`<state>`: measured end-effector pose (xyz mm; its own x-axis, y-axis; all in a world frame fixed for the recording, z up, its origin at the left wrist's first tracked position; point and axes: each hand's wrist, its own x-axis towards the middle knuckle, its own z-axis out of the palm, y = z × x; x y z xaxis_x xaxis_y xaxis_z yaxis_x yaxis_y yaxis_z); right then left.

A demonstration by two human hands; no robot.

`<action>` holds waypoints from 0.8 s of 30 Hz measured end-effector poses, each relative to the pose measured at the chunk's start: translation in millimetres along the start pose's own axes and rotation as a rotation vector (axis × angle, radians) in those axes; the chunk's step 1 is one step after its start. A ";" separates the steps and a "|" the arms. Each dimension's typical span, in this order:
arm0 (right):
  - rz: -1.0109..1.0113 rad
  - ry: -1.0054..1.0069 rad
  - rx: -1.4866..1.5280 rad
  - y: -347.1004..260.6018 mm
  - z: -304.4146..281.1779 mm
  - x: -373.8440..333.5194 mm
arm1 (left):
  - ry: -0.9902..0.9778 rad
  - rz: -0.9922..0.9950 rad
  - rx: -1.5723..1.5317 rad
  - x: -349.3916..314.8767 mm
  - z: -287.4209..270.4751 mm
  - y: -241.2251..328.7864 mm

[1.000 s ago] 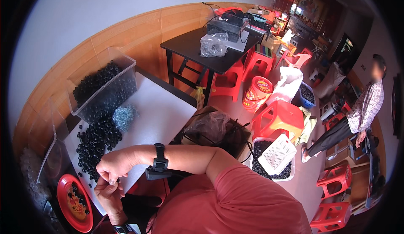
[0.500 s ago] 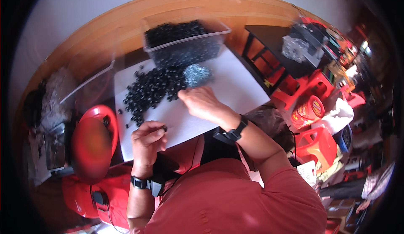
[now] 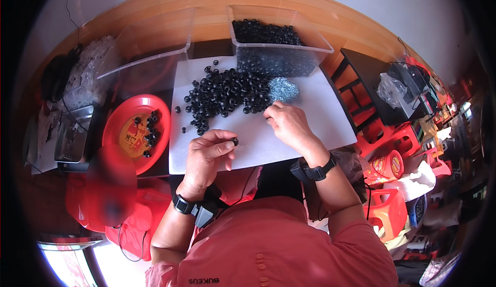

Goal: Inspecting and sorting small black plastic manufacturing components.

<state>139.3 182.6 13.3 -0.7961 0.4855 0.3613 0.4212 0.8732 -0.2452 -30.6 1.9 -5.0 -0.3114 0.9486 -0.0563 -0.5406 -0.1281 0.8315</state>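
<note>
My left hand [image 3: 208,158] is over the front edge of the white sheet [image 3: 243,155], thumb and fingers closed on a small round black plastic piece [image 3: 235,141]. Farther right, my right hand [image 3: 290,124] has thumb and forefinger pinched at the near side of a pile of tiny silvery metal pieces [image 3: 284,88]; whatever is between the fingertips is too small to make out. Left of that pile, a heap of similar black pieces [image 3: 222,93] spreads over the sheet, several lying loose at its left edge.
Behind the heap stands a clear plastic bin [image 3: 279,47] of black pieces. A red plate [image 3: 164,132] with several black pieces is at the left, beside another clear bin [image 3: 144,59] and a metal tray [image 3: 75,137]. Red stools [image 3: 387,212] and a dark table [image 3: 369,80] stand right.
The view has turned, so the sheet and bins sit farther right in the picture. My left hand still holds its black piece; my right hand stays pinched by the silvery pile.
</note>
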 end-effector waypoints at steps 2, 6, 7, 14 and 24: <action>-0.003 -0.019 -0.028 -0.6 0.9 3.5 | 0.008 0.005 0.006 -0.8 0.3 0.4; -0.026 -0.035 -0.138 -1.6 3.9 8.2 | -0.017 0.000 -0.021 -1.1 -1.2 -0.8; -0.035 -0.037 -0.136 -1.6 4.2 9.0 | -0.029 -0.006 -0.026 -0.5 -1.3 -0.8; -0.021 -0.058 -0.161 -8.7 2.7 7.2 | -0.032 -0.003 -0.081 -0.4 -6.2 -1.4; 0.098 0.083 -0.074 -0.9 5.6 -5.8 | -0.084 0.018 -0.176 1.3 -11.4 -3.8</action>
<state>141.1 178.7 6.4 -0.7125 0.5675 0.4126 0.5283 0.8209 -0.2168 -37.9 0.2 -14.5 -0.2599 0.9656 0.0097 -0.6664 -0.1866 0.7219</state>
